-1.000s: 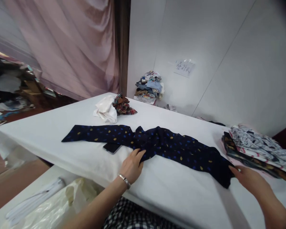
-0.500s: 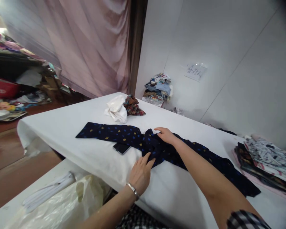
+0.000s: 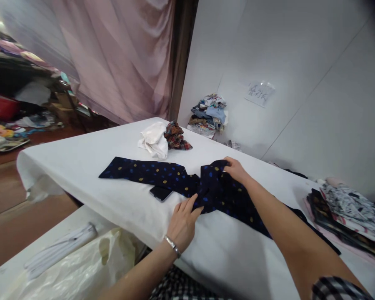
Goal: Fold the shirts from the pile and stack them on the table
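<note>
A dark navy garment [image 3: 162, 175] with blue and yellow spots lies across the white table, one long leg-like or sleeve-like part reaching left and another right. My right hand [image 3: 236, 171] pinches its far edge near the middle, where the cloth is folded over. The right forearm covers part of the cloth. At the near edge my left hand [image 3: 183, 218] rests with its fingers stretched out, fingertips on the fabric and the thumb apart. A silver bracelet circles that wrist. Just left of this hand, a dark phone [image 3: 161, 193] lies partly under the garment.
White cloth [image 3: 154, 140] and a plaid cloth [image 3: 176, 137] lie bunched at the back of the table [image 3: 65, 150]. Folded clothes [image 3: 353, 212] are stacked at right, with another clothes pile [image 3: 210, 112] by the wall. A plastic bag [image 3: 90, 262] sits front left.
My right hand has moved right and slightly away, drawing the middle of the garment wider and flatter. The left hand has stayed almost in place.
</note>
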{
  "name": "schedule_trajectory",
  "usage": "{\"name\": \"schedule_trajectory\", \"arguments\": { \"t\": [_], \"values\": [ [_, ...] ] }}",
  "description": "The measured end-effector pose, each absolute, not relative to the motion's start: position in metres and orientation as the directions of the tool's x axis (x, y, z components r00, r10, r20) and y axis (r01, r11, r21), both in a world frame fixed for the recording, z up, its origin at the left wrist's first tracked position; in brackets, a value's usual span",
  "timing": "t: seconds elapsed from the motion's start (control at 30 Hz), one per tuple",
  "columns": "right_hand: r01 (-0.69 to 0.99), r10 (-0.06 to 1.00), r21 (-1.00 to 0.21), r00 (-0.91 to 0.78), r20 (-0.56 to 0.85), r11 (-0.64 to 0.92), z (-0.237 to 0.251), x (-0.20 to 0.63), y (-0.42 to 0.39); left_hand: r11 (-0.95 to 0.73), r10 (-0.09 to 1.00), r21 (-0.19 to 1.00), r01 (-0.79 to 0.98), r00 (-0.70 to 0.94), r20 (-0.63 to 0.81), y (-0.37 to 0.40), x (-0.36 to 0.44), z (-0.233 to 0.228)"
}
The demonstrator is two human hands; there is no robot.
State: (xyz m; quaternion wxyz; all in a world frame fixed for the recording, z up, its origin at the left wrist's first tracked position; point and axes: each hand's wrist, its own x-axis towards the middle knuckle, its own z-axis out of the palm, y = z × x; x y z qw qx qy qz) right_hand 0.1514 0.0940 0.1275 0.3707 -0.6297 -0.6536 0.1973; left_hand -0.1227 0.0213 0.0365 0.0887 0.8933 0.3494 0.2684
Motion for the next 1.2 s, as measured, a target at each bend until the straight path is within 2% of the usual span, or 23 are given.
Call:
{"name": "schedule_trajectory", "arguments": {
  "t": [0.1, 0.17, 0.27, 0.37, 0.43, 0.5, 0.63, 0.7, 0.83, 0.97, 1.1, 1.2],
  "values": [
    [0.678, 0.865, -0.694, 0.175, 0.47, 0.24, 0.154, 0.181, 0.043, -0.759, 0.651, 0.433, 0.486, 0.569, 0.502, 0.024, -0.121, 0.044],
    [0.749, 0.778, -0.623, 0.248, 0.578, 0.224, 0.168, 0.193, 0.003, -0.739, 0.67, 0.54, 0.404, 0.528, 0.521, 0.025, -0.118, 0.048],
    [0.836, 0.63, -0.518, 0.304, 0.714, 0.183, 0.181, 0.197, -0.058, -0.596, 0.769, 0.738, 0.316, 0.488, 0.413, 0.027, -0.11, 0.052],
    [0.851, 0.543, -0.491, 0.329, 0.772, 0.183, 0.175, 0.189, -0.11, -0.489, 0.806, 0.805, 0.335, 0.528, 0.269, 0.028, -0.097, 0.052],
    [0.834, 0.528, -0.523, 0.367, 0.765, 0.177, 0.163, 0.181, -0.137, -0.49, 0.79, 0.779, 0.391, 0.578, 0.207, 0.031, -0.087, 0.052],
    [0.807, 0.551, -0.556, 0.377, 0.744, 0.198, 0.147, 0.174, -0.158, -0.544, 0.754, 0.728, 0.418, 0.624, 0.205, 0.035, -0.075, 0.052],
    [0.751, 0.636, -0.563, 0.254, 0.728, 0.345, 0.12, 0.162, -0.185, -0.702, 0.662, 0.568, 0.43, 0.689, 0.297, 0.05, -0.054, 0.053],
    [0.746, 0.662, -0.553, 0.203, 0.721, 0.373, 0.111, 0.158, -0.194, -0.744, 0.622, 0.494, 0.449, 0.736, 0.269, 0.055, -0.046, 0.053],
    [0.784, 0.694, -0.561, 0.248, 0.676, 0.267, 0.093, 0.158, -0.205, -0.807, 0.535, 0.385, 0.448, 0.831, 0.154, 0.054, -0.036, 0.05],
    [0.81, 0.694, -0.569, 0.328, 0.64, 0.142, 0.074, 0.17, -0.215, -0.863, 0.469, 0.285, 0.418, 0.872, 0.141, 0.046, -0.035, 0.05],
    [0.795, 0.637, -0.606, 0.451, 0.625, 0.031, 0.061, 0.18, -0.225, -0.868, 0.46, 0.275, 0.413, 0.878, 0.135, 0.046, -0.039, 0.059],
    [0.768, 0.534, -0.64, 0.553, 0.64, -0.028, 0.058, 0.18, -0.228, -0.831, 0.506, 0.41, 0.375, 0.816, 0.28, 0.05, -0.047, 0.074]
  ]
}}
